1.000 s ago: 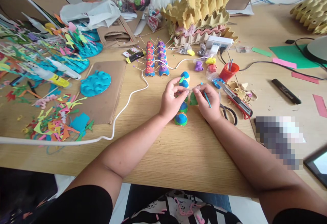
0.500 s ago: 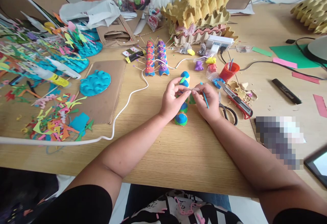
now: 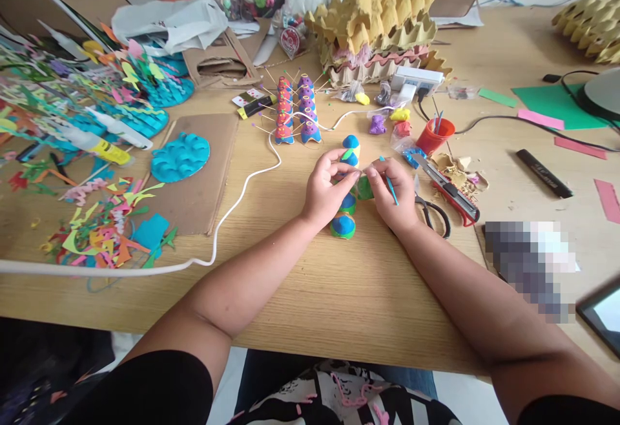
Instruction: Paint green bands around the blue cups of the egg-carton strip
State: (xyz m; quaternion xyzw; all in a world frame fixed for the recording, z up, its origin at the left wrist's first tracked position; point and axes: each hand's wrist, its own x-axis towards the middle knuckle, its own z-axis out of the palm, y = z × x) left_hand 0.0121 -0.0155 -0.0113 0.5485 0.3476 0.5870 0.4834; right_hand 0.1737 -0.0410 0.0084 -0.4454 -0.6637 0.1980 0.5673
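My left hand is closed, thumb pressed to a fingertip; whatever it pinches is too small to make out. A bit of green clay shows at its upper fingers; I cannot tell whether they hold it. My right hand is closed around a thin blue stick-like tool, its fingertips close to the left ones. Under and behind the hands stands a row of blue and green egg-carton cups, partly hidden. A green lump in clear plastic lies between the hands.
Finished-looking red cups and purple cups stand behind, stuck with pins. Scissors, a utility knife and a red cup lie right. A white cable crosses left, beside paper scraps. Egg trays are stacked behind.
My right fingertips have shifted slightly, and the pale sliver between the two hands shows less. The green lump in plastic is more visible. The blue tool has tilted a little.
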